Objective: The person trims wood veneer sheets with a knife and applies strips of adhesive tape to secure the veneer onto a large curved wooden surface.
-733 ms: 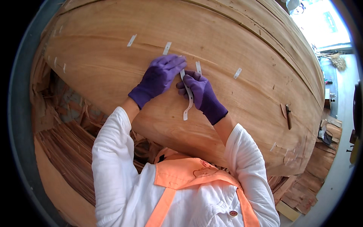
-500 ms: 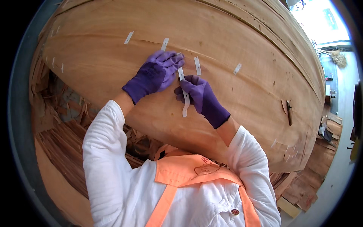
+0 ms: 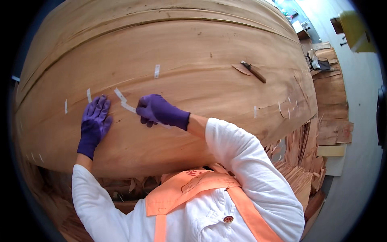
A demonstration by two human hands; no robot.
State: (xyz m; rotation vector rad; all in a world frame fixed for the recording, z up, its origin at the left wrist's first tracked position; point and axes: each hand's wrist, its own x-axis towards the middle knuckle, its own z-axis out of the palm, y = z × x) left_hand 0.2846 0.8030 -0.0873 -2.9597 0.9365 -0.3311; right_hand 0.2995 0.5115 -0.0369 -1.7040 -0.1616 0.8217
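My left hand [image 3: 95, 123], in a purple glove, lies flat on a large sheet of wood veneer [image 3: 193, 52] with its fingers stretched out. Its fingertips reach the lower end of a short white tape piece [image 3: 89, 95]. To the right, my right hand [image 3: 163, 112], gloved alike, is closed in a pinch on a strip of white perforated tape [image 3: 129, 107]. One end of this strip runs from the fingers toward another short tape piece [image 3: 120, 94] on the veneer; whether the two are joined I cannot tell. More of the strip shows below the hand.
A knife with a wooden handle [image 3: 258, 75] rests on the veneer at the right, beside a reddish wood sliver [image 3: 241, 69]. Other tape pieces [image 3: 157, 71] dot the sheet. Torn veneer scraps [image 3: 296, 177] lie at the near right, and more veneer sheets [image 3: 328, 97] farther right.
The view has swung to the right. My left hand has gone from bent fingers at the tape to lying flat, farther from my right hand. My right hand still pinches the tape strip.
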